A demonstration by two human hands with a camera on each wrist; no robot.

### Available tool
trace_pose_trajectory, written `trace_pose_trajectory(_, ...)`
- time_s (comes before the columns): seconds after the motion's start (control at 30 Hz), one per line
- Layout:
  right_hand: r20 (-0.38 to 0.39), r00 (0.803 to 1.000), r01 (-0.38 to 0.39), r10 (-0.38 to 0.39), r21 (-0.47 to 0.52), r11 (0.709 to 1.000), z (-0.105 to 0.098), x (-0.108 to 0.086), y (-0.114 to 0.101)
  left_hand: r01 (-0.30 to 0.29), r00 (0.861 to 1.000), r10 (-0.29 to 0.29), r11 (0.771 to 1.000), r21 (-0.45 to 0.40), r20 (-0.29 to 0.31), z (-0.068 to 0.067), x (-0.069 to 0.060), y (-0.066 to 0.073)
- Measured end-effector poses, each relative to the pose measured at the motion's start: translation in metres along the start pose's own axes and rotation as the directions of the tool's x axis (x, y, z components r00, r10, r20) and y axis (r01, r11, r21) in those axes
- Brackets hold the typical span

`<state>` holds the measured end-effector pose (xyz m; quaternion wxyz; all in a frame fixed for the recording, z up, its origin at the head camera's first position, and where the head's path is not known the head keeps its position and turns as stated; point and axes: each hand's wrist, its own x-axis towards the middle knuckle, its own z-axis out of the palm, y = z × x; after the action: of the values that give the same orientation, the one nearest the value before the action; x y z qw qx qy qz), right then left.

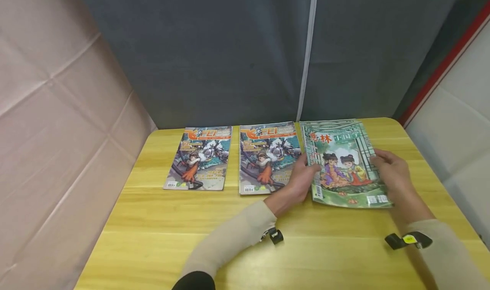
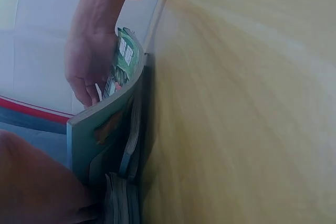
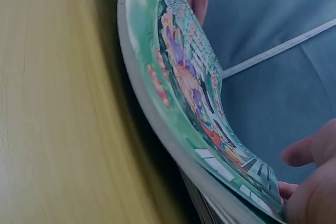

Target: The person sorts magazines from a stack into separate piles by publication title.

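A green magazine [image 1: 340,166] with two cartoon figures on its cover is held at its two sides at the table's right part. My left hand [image 1: 300,177] grips its left edge, thumb on the cover. At the right edge, my right hand [image 1: 394,177] grips it, thumb also on top. The magazine bows between the hands, as the right wrist view shows on its curved cover [image 3: 184,87]. Beneath it in the left wrist view lie other magazines [image 2: 122,200], partly hidden. The fingers under the magazine are mostly out of sight.
Two matching magazines with a red-clad figure lie to the left, one at the far left [image 1: 200,158] and one in the middle [image 1: 268,158], close beside my left hand. A grey curtain [image 1: 210,56] hangs behind the wooden table [image 1: 153,230]; pale panels flank it.
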<state>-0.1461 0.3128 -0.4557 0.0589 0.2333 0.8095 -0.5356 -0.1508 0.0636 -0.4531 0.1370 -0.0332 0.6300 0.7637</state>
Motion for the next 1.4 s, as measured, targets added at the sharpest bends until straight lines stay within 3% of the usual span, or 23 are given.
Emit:
trace_pose_trajectory(0.13, -0.033, 0.999, 0.036, -0.037, -0.043, 0.998, -0.002, -0.001, 0.000, -0.011, 1.000, 0.012, 0.998, 0.068, -0.020, 0.006, 0.002, 0.001)
trace_pose_trajectory(0.27, -0.037, 0.997, 0.068, -0.071, -0.084, 0.994, -0.003, 0.000, -0.002, 0.027, 0.999, -0.021, 0.986, 0.164, -0.043, 0.010, 0.004, 0.001)
trace_pose_trajectory(0.53, -0.018, 0.994, 0.105, -0.108, -0.131, 0.986, -0.006, 0.003, -0.004, 0.033, 0.999, -0.041, 0.918, 0.396, 0.012, 0.014, -0.001, 0.004)
trace_pose_trajectory(0.7, -0.003, 0.992, 0.127, -0.129, -0.135, 0.983, -0.007, 0.003, -0.001, 0.047, 0.999, -0.053, 0.883, 0.467, 0.001, 0.019, -0.004, 0.008)
trace_pose_trajectory(0.93, 0.005, 0.993, 0.121, -0.122, -0.163, 0.979, -0.006, 0.000, -0.003, 0.082, 0.996, -0.093, 0.873, 0.481, -0.002, 0.023, -0.005, 0.008)
trace_pose_trajectory(1.1, 0.050, 0.989, 0.145, -0.138, -0.167, 0.975, -0.006, -0.003, -0.004, 0.083, 0.996, -0.089, 0.887, 0.455, -0.008, 0.025, -0.005, 0.005)
trace_pose_trajectory(1.23, 0.073, 0.986, 0.164, -0.152, -0.196, 0.967, -0.008, -0.004, -0.003, 0.079, 0.996, -0.085, 0.892, 0.446, -0.006, 0.026, -0.005, 0.003)
trace_pose_trajectory(1.4, 0.115, 0.982, 0.178, -0.153, -0.260, 0.949, -0.010, -0.003, 0.000, 0.037, 0.998, -0.061, 0.874, 0.484, 0.035, 0.025, -0.006, 0.000)
